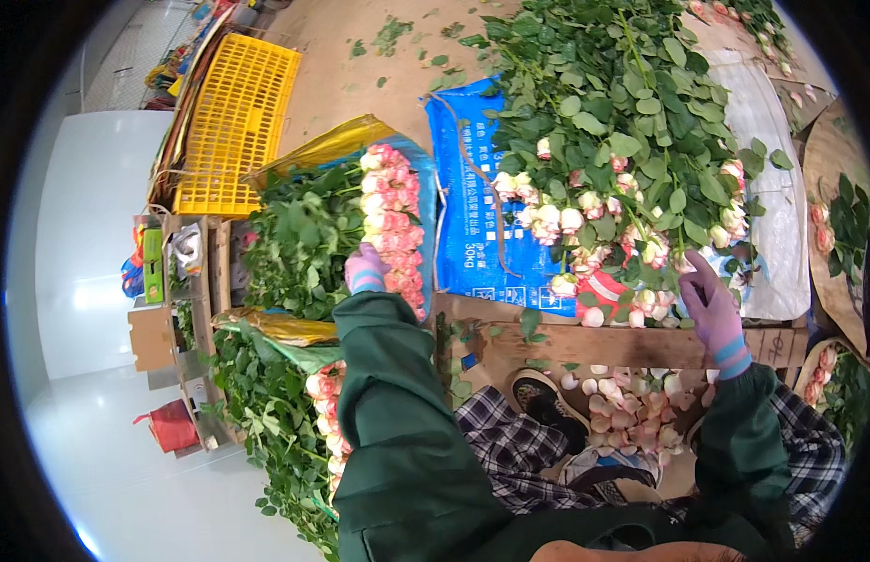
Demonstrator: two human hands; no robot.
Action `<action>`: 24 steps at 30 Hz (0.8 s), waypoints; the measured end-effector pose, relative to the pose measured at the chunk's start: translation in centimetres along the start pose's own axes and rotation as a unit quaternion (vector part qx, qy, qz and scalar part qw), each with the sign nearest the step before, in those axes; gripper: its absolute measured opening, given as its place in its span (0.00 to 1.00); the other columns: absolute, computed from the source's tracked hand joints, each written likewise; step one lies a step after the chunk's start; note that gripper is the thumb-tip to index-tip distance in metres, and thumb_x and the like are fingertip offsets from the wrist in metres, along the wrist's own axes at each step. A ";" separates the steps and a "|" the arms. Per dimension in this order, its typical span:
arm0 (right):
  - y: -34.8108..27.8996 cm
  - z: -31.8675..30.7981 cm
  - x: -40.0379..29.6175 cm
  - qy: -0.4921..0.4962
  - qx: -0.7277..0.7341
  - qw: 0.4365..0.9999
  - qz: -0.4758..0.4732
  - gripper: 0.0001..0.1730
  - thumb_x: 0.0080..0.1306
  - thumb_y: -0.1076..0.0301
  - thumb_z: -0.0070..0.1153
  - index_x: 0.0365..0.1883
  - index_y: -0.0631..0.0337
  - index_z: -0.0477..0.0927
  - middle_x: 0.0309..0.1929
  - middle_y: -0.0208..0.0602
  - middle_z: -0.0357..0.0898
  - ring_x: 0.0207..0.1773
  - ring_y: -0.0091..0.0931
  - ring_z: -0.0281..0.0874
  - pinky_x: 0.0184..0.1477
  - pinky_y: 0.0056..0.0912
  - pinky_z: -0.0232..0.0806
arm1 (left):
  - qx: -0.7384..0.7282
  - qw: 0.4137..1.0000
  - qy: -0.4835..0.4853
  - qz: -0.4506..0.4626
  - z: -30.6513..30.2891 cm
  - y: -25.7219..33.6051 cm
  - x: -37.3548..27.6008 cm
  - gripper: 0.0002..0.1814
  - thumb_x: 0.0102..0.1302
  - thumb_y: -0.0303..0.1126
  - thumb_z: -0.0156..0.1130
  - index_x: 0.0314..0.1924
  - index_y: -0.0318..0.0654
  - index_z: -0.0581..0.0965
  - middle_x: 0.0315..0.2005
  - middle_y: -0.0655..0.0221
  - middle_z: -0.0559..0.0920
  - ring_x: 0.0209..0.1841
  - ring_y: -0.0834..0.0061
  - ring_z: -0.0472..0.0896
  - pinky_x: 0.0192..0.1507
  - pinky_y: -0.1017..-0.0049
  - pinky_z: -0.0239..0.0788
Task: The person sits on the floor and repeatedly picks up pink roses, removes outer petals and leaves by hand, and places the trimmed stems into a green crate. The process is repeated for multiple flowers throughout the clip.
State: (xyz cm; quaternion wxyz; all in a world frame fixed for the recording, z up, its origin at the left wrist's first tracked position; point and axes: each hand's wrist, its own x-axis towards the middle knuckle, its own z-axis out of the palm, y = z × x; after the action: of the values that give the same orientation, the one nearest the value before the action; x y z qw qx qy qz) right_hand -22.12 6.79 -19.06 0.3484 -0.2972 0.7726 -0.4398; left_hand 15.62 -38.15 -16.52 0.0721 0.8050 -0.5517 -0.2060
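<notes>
My left hand (365,265), in a purple glove with a striped cuff, rests against the bundled roses at the left, where green stems meet a row of pink and cream rose heads (393,218). Whether its fingers grip a stem is hidden. My right hand (709,298), gloved alike, is at the lower edge of a big heap of leafy roses (603,105). Its thumb and forefinger are near a pale rose head; a hold on it cannot be made out. The heap lies over a blue printed sack (463,204) and a white woven sack (779,211).
A yellow plastic crate (235,126) stands at the upper left. More wrapped roses (273,407) lie along my left arm. A wooden beam (582,344) runs before my knees, with fallen petals (632,407) on the floor behind it. Cut leaves (393,35) are scattered at the top.
</notes>
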 end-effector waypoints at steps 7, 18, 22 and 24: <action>6.6 0.4 4.7 0.118 -0.126 0.979 0.105 0.31 0.68 0.55 0.56 0.68 0.50 0.69 0.49 0.44 0.83 0.44 0.33 0.83 0.50 0.37 0.72 | 0.226 0.971 -0.015 0.080 -1.2 -1.0 2.0 0.31 0.71 0.52 0.40 0.40 0.33 0.83 0.28 0.57 0.86 0.36 0.57 0.85 0.43 0.59 0.74; 4.7 3.9 9.0 0.127 -0.344 0.919 0.145 0.36 0.63 0.51 0.59 0.67 0.55 0.67 0.57 0.52 0.77 0.54 0.46 0.79 0.56 0.46 0.71 | 0.345 0.900 0.077 0.256 -5.6 2.5 -10.4 0.31 0.71 0.51 0.48 0.61 0.32 0.70 0.41 0.42 0.83 0.44 0.45 0.82 0.47 0.53 0.73; 7.2 5.7 10.7 0.074 -0.300 0.922 0.233 0.45 0.61 0.54 0.63 0.73 0.55 0.57 0.51 0.53 0.81 0.53 0.45 0.80 0.56 0.45 0.70 | 0.231 0.906 -0.023 0.354 -6.7 2.5 -18.2 0.29 0.71 0.46 0.51 0.65 0.34 0.69 0.34 0.46 0.84 0.38 0.49 0.84 0.42 0.57 0.74; 7.1 4.7 11.0 0.047 -0.278 0.935 0.215 0.46 0.62 0.51 0.61 0.73 0.57 0.56 0.48 0.54 0.82 0.52 0.45 0.81 0.55 0.45 0.71 | 0.157 0.905 -0.086 0.386 -7.5 2.9 -23.1 0.29 0.71 0.45 0.53 0.65 0.33 0.69 0.31 0.49 0.84 0.34 0.54 0.84 0.39 0.60 0.74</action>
State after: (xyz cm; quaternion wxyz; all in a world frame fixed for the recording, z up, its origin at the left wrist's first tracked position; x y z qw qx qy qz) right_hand -25.83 -0.70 -30.13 0.3012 -0.1878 0.9250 -0.1355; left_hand 9.13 -18.87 -2.93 -0.0294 0.5087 -0.8487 -0.1414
